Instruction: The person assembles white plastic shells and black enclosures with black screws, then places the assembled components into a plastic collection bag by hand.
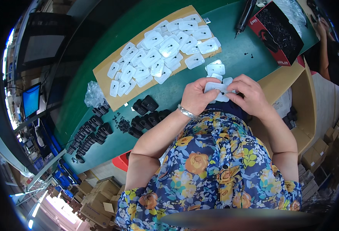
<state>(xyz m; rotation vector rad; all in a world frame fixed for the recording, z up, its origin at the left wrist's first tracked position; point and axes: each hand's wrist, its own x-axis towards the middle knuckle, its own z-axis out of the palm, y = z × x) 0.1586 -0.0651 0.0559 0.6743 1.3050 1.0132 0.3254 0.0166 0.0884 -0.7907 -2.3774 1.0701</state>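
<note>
My left hand (pixel 197 95) pinches the left end of a white plastic plate (pixel 214 86) between thumb and fingers. At the plate's right side, my right hand (pixel 250 94) closes its thumb and forefinger close to a small black piece (pixel 222 93) on the plate. Whether the fingertips grip that piece or only the plate's edge is hard to tell. Just beyond my hands lie several more white plates (pixel 216 69) on the green table, partly hidden by the hands. Farther off, a pile of similar plates (pixel 153 56), many with a small black piece on them, covers a cardboard sheet (pixel 105 72).
Rows of black plastic housings (pixel 88 131) stand on the green table (pixel 169 90) at left, beside a heap of small black parts (pixel 122 124). At far right are a red box (pixel 279 34) of black parts and a black electric screwdriver (pixel 246 17). Another person's arm (pixel 323 54) shows beyond.
</note>
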